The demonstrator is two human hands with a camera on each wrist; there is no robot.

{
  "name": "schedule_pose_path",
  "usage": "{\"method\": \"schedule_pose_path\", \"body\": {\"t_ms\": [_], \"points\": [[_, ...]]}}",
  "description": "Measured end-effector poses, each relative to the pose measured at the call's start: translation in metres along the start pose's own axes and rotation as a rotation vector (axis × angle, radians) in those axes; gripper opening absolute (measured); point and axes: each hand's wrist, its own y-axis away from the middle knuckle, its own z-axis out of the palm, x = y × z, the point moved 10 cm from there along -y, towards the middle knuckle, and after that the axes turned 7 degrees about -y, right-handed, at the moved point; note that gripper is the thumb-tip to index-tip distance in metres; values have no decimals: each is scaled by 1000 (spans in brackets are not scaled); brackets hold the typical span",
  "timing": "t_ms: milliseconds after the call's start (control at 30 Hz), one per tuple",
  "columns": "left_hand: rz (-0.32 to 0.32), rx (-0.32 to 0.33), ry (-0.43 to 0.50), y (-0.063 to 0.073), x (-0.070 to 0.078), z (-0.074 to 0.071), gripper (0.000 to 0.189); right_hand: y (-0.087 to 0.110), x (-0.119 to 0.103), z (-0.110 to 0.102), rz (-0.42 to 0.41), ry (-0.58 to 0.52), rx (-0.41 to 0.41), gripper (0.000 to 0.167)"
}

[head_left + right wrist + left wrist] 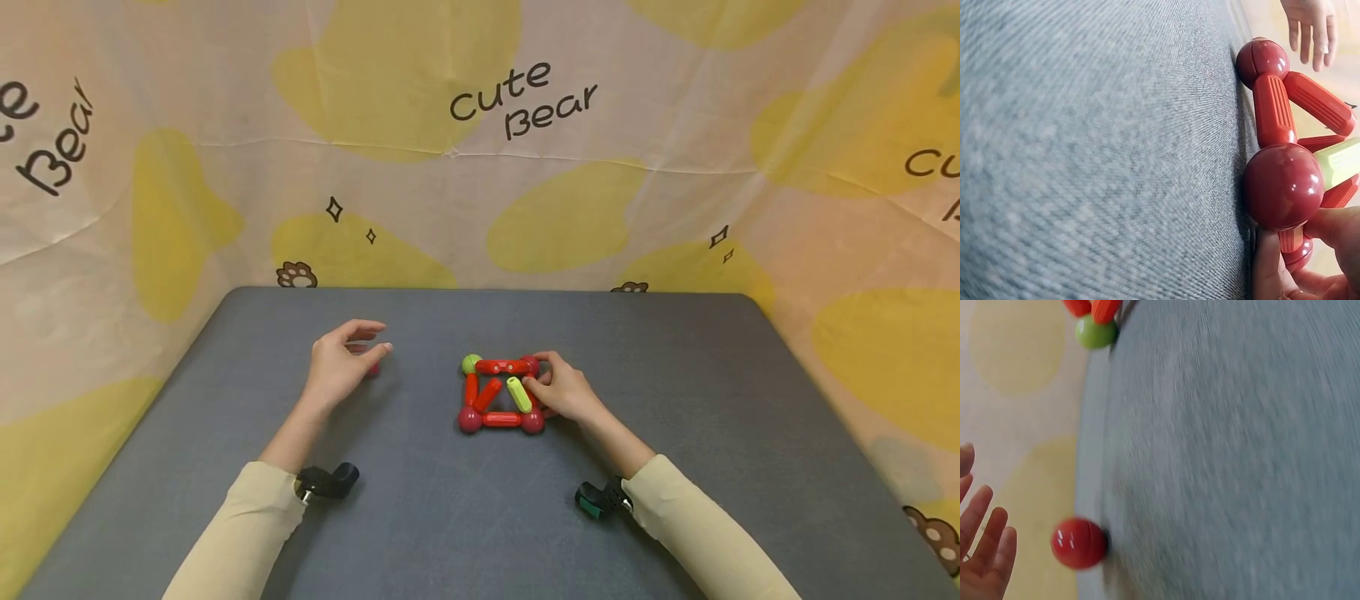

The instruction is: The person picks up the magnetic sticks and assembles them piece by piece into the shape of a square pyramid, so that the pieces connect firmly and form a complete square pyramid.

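A square of red magnetic rods [502, 420] lies on the table, with dark red balls at three corners and a green ball [471, 363] at the far left corner. From the near corners, a red rod [488, 394] and a yellow-green rod [518, 395] slant upward. My right hand [567, 392] grips the square's right side, thumb and fingers around the rod behind the near right ball [1283, 186]. Off to the left, my left hand [341, 358] hovers with relaxed fingers, holding nothing. A loose red ball [1080, 544] sits on the table, partly behind that hand in the head view.
The grey table [435, 517] has rounded far corners. A patterned cloth [420, 192] hangs behind it and along both sides. Dark wrist-worn devices [328, 481] show below both hands.
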Motion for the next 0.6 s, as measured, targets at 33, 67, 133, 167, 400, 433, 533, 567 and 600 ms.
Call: {"method": "schedule_pose_path", "body": {"t_ms": [33,67,133,167,400,433,533,567,600], "points": [[-22,-4,11,0,-6,-2,35,0,0,0,0,1,1,50],[-37,-7,22,-1,-11,-3,37,0,0,0,3,1,2,50],[-58,-18,35,-1,-21,-5,39,0,0,0,3,1,3,50],[-67,-29,35,-1,-24,-5,40,0,0,0,3,3,3,50],[-150,-158,-42,3,-49,3,50,0,1,1,2,10,-3,51],[-155,-171,-58,3,-51,4,50,0,1,1,3,10,-3,51],[-154,-191,-91,4,-53,7,47,0,0,1,1,10,-3,51],[-145,-194,-104,4,-53,8,46,1,0,1,0,11,-2,51],[-137,-195,-114,4,-52,9,44,1,0,1,1,13,-2,51]]}}
